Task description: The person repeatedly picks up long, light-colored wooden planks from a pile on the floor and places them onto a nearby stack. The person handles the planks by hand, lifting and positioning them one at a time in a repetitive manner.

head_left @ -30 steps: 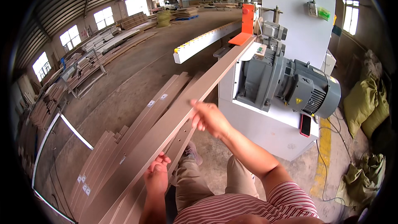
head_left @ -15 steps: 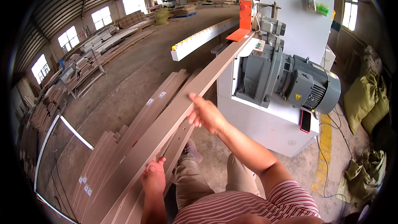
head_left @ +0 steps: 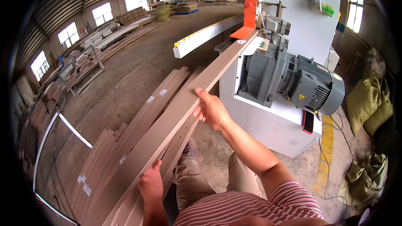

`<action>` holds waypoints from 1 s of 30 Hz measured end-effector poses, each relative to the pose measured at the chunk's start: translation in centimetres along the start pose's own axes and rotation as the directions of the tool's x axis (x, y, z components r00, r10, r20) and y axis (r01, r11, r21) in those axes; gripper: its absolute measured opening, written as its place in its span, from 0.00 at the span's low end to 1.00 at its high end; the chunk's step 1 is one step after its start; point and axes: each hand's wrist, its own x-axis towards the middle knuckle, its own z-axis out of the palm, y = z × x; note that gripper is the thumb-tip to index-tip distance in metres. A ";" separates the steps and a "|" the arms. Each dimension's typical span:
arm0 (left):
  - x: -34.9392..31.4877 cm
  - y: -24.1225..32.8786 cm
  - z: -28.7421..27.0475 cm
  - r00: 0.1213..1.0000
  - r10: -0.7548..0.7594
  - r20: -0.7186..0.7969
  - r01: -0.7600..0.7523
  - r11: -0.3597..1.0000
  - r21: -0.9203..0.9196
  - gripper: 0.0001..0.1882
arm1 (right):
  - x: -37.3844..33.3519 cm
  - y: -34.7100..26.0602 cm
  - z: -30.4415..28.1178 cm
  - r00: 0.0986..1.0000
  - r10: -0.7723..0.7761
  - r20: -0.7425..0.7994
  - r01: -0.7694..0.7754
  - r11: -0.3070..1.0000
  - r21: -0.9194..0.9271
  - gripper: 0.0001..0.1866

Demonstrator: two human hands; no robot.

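A long brown board (head_left: 167,121) runs from the lower left up to the machine, its far end under an orange guard (head_left: 250,14). A small white label (head_left: 241,42) shows on its top near that guard. My right hand (head_left: 212,111) grips the board's right edge midway, thumb on top and fingers curled below. Nearer to me, my left hand (head_left: 150,181) holds the same edge, thumb up and fingers curled, partly hidden by the board. Below it lies a stack of similar brown boards (head_left: 146,104), several bearing white labels.
The machine's grey motor (head_left: 314,83) sits on a white cabinet (head_left: 268,129), with a phone (head_left: 308,122) at its corner. Beyond the boards extends a white roller rail (head_left: 205,37). Yellow-green sacks (head_left: 364,104) and loose cables lie at right. A white frame (head_left: 75,129) stands at left.
The board has slid slightly toward me, bringing its label further out from the guard. My right hand has shifted a little up along the edge, my left hand slightly down.
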 end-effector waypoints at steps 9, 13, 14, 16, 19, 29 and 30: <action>-2.0 0.5 -2.3 0.961 0.086 -0.263 0.118 0.733 0.670 0.28 | -3.0 1.3 2.8 0.971 0.077 0.226 -0.048 0.990 -0.131 0.29; -3.4 -0.1 -3.9 0.885 0.123 -0.450 -0.039 0.980 0.193 0.28 | -0.7 0.9 0.1 0.996 0.028 0.084 -0.023 0.998 -0.059 0.32; -3.9 -0.3 -4.3 0.872 0.096 -0.480 -0.090 0.995 0.035 0.28 | 0.3 1.0 -1.0 0.998 0.010 0.063 -0.009 1.000 -0.016 0.31; -5.4 0.0 -5.3 0.847 0.066 -0.528 -0.267 0.911 -0.315 0.28 | 1.8 0.6 -2.1 0.999 -0.026 0.020 0.025 0.998 0.049 0.30; -9.1 0.5 -9.4 0.960 0.036 -0.279 -0.278 -0.038 -0.960 0.28 | 4.5 0.7 -1.5 1.000 -0.013 -0.012 0.015 0.991 0.132 0.26; -13.2 13.5 -18.6 0.111 0.290 -0.951 -0.416 0.882 0.221 0.32 | 4.4 4.8 4.7 0.986 -0.169 0.004 0.166 0.974 0.156 0.19; -14.6 13.4 -21.2 0.019 0.200 -0.980 -0.382 0.907 0.178 0.27 | 3.0 6.6 6.4 0.975 -0.128 0.183 0.086 0.972 0.220 0.17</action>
